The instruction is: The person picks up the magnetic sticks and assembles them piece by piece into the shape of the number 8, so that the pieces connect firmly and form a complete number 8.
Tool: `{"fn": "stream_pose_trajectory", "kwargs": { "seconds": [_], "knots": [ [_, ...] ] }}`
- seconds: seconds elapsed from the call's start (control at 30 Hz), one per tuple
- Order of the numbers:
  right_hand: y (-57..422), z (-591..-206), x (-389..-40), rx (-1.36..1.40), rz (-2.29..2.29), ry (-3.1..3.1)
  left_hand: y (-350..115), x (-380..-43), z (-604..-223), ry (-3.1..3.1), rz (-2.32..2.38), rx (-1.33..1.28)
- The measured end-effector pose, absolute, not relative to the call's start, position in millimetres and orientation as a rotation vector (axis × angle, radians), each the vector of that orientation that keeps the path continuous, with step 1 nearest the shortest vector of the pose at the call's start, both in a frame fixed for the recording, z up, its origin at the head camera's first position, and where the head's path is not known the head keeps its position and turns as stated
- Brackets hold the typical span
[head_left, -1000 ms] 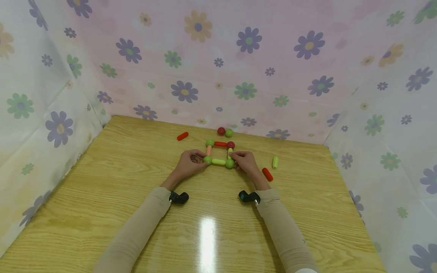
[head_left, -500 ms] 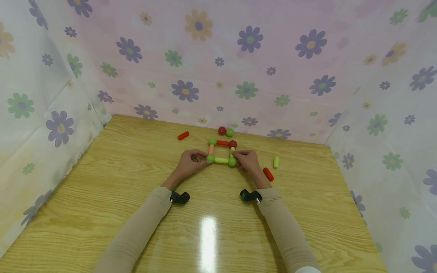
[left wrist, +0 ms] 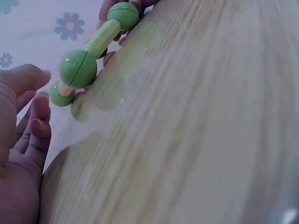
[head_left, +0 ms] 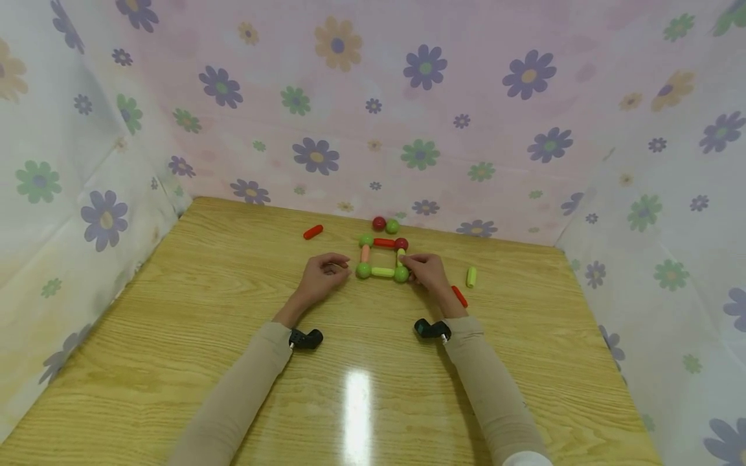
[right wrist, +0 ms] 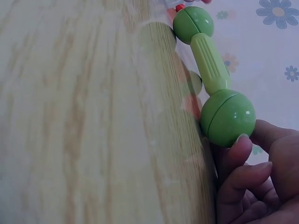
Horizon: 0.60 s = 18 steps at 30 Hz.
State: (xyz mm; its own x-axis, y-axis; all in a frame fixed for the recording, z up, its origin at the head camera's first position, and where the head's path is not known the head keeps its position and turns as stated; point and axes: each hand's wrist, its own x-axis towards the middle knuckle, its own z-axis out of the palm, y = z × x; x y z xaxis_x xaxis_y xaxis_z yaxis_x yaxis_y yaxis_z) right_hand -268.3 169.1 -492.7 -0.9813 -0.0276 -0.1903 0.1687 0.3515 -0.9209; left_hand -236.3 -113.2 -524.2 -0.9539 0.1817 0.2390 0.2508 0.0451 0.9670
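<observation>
Wooden table (head_left: 116, 362); left hand (head_left: 322, 279), fingers apart; right hand (head_left: 430, 272), fingers clamped on square frame (head_left: 383, 272), partly hiding yellow rod (head_left: 401, 252).

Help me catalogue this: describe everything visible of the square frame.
The glossy, plastic-looking square frame lies on the table. Its corners are three green balls and one maroon ball; rods join them: red behind, lime in front and right, orange left. The right hand grips its right side; the left hand is apart.

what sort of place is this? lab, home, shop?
Probably a small staged recording booth, though the wider room isn't visible: a wood-grain table, flowered sheeting on three sides, and wrist cameras on the person.
</observation>
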Motion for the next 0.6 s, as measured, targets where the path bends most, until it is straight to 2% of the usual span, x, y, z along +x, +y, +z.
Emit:
{"fn": "stream_pose_trajectory", "kwargs": {
  "seconds": [0.6],
  "knots": [
    [171,-493,-266,0.093,-1.719,2.412,-126,-233,-519,-2.033,-2.352,-0.263]
  ]
}}
